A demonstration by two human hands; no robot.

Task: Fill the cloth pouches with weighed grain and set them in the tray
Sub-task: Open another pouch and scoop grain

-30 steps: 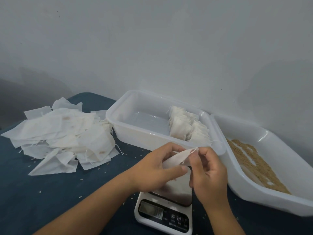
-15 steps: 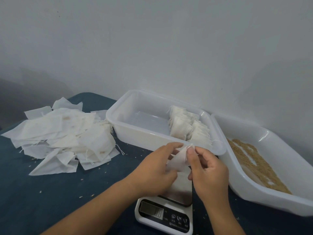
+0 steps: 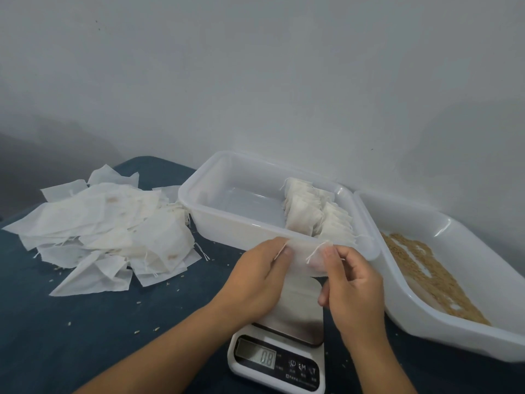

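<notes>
Both hands hold one white cloth pouch (image 3: 301, 280) upright over the kitchen scale (image 3: 279, 362). My left hand (image 3: 260, 280) pinches its left top corner and my right hand (image 3: 352, 282) pinches its right top corner, stretching the mouth flat between them. Drawstring ends stick out by both thumbs. The scale display reads 08. Behind the hands stands a white tray (image 3: 227, 226) with several filled pouches (image 3: 315, 217) lined up at its right end. A second white tray (image 3: 454, 322) at the right holds loose brown grain (image 3: 426, 277).
A heap of empty white pouches (image 3: 105, 228) lies at the left on the dark blue table (image 3: 71, 336). Stray grains are scattered over the cloth near the heap and the scale. A plain grey wall rises right behind the trays.
The hands have moved apart and pulled the pouch's top edge out flat; before it was bunched between close-together fingers. The pouch now hangs lower over the scale.
</notes>
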